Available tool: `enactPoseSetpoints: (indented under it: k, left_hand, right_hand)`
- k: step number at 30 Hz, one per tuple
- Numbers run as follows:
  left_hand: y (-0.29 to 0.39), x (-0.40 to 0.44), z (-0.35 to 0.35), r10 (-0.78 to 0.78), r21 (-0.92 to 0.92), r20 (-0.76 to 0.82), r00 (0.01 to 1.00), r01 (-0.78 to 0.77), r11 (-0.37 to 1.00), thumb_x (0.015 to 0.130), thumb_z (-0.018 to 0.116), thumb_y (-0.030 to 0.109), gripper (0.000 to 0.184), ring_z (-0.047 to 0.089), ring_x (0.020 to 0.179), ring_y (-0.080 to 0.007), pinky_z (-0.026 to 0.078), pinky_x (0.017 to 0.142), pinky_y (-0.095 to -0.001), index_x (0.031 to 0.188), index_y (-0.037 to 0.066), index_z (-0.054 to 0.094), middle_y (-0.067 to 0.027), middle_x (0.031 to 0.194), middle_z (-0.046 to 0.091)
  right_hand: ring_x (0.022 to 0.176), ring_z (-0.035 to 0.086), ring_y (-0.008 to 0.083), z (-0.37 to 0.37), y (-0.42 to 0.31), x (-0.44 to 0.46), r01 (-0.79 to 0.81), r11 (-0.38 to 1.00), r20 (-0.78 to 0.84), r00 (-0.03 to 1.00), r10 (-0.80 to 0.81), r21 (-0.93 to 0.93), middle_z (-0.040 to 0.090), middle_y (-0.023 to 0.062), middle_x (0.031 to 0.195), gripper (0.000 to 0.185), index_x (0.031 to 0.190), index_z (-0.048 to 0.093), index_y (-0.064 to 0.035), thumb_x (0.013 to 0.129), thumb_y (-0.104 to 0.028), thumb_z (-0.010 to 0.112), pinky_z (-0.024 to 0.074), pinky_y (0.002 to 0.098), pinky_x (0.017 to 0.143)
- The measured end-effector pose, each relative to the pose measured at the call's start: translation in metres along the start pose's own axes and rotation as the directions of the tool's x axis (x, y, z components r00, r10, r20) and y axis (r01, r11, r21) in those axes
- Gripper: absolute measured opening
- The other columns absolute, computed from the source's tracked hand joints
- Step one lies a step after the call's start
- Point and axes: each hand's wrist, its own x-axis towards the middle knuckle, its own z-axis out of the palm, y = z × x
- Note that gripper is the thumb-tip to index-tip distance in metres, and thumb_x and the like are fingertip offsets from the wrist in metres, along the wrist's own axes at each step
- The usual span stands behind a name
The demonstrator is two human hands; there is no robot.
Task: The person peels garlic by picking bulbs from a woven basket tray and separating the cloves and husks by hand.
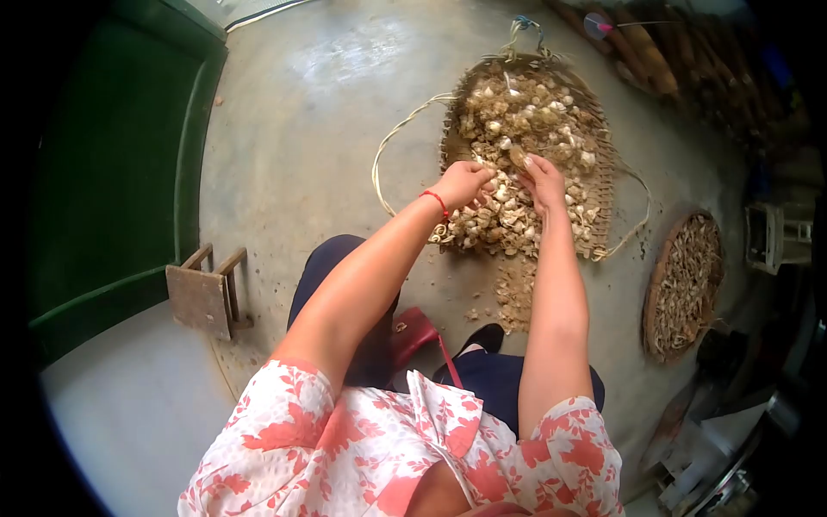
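A shallow woven basket (605, 177) on the floor holds many whitish garlic bulbs (564, 138) mixed with dry brown husks. Over its near half, my left hand (465, 183) has its fingers pinched together; whatever is between them is too small to make out. Beside it, to the right, my right hand (544, 183) grips a brownish garlic bulb (518, 157) between thumb and fingers. The fingertips of both hands are a short distance apart, just above the heap.
Loose husks (515, 297) lie on the floor below the basket. Rope handles (376, 168) loop out at its sides. A round tray (659, 297) of dried pieces sits right. A wooden stool (200, 297) stands left by a green door (112, 155). Logs (646, 56) lie at upper right.
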Motion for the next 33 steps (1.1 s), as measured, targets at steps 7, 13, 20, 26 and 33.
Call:
enactPoseSetpoints:
  k: [7,13,20,26,33]
  left_hand:
    - [-0.008,0.028,0.035,0.207,-0.53,-0.107,0.973,-0.232,0.815,0.096,0.049,0.023,0.02,0.059,0.08,-0.0151,0.054,0.072,-0.0326,0.103,0.004,0.053,-0.0054,0.092,0.059]
    - [0.005,0.019,0.036,0.19,-0.302,0.432,0.882,-0.057,0.951,0.088,0.063,0.019,0.017,0.043,0.058,-0.0063,0.037,0.053,-0.0233,0.093,0.01,0.05,0.0033,0.072,0.047]
    - [-0.001,0.018,0.043,0.342,0.24,0.311,0.887,-0.421,0.875,0.082,0.07,0.024,0.034,0.051,0.069,-0.0093,0.044,0.061,-0.0276,0.102,-0.001,0.058,-0.0028,0.078,0.057]
    - [-0.005,0.02,0.048,0.411,0.524,0.152,0.899,-0.426,0.738,0.079,0.071,0.027,0.037,0.058,0.072,-0.0164,0.047,0.068,-0.0329,0.099,-0.003,0.062,-0.0148,0.083,0.065]
    - [0.002,0.002,0.053,0.559,0.653,0.103,0.823,-0.479,0.586,0.078,0.07,0.022,0.027,0.061,0.07,-0.0338,0.047,0.066,-0.0407,0.089,-0.001,0.063,-0.0207,0.077,0.063]
  right_hand:
    - [0.08,0.057,0.0101,0.035,-0.025,-0.071,0.372,0.906,0.182,0.923,-0.338,-0.201,0.061,0.0034,0.092,0.023,0.103,0.06,-0.0015,0.081,-0.004,0.065,0.0475,0.0219,0.07]
    - [0.077,0.056,0.0106,0.003,-0.058,-0.1,0.247,0.868,0.027,0.965,-0.261,-0.431,0.063,0.0031,0.086,0.038,0.099,0.063,-0.0031,0.089,-0.04,0.059,0.0453,0.0243,0.068]
    - [0.078,0.06,0.0146,-0.001,-0.037,-0.097,0.249,0.786,0.147,0.968,-0.201,-0.566,0.066,0.0063,0.082,0.041,0.096,0.064,-0.0029,0.086,-0.042,0.061,0.0466,0.0295,0.068]
    - [0.07,0.061,0.0165,0.017,-0.03,-0.103,0.329,0.675,-0.014,0.893,-0.449,-0.661,0.066,0.0095,0.076,0.034,0.093,0.066,-0.0035,0.088,-0.037,0.059,0.0462,0.0293,0.063]
    - [0.06,0.057,0.0184,0.023,-0.007,-0.097,0.325,0.717,-0.147,0.847,-0.511,-0.617,0.059,0.0067,0.062,0.031,0.084,0.062,-0.0014,0.091,-0.03,0.054,0.0441,0.0335,0.058]
